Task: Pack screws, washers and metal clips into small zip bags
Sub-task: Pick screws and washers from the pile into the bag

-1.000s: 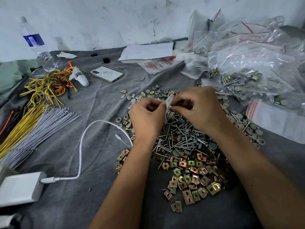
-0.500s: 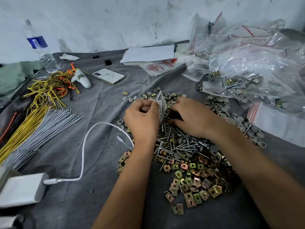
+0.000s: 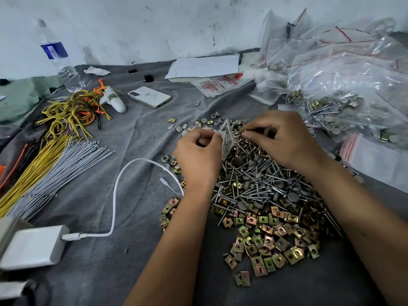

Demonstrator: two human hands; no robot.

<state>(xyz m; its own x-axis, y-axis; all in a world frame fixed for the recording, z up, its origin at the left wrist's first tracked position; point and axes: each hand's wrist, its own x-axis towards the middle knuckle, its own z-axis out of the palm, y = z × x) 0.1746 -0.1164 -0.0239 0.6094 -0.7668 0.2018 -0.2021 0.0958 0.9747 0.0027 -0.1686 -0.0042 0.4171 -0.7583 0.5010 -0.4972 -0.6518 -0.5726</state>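
Note:
A heap of long silver screws lies mid-table, with brass-coloured square metal clips spread in front of it and grey round washers behind. My left hand pinches a small clear zip bag upright above the far edge of the heap. Right beside the bag's mouth, my right hand has its fingers curled and pinches small parts, which I take for screws.
Filled and empty zip bags pile up at the right. A phone, papers and a water bottle sit at the back. Yellow wires and grey cable ties lie left. A white charger and cable occupy the front left.
My right hand dipped to the screw heap and has come back up beside the bag's mouth. The left hand has kept hold of the bag throughout.

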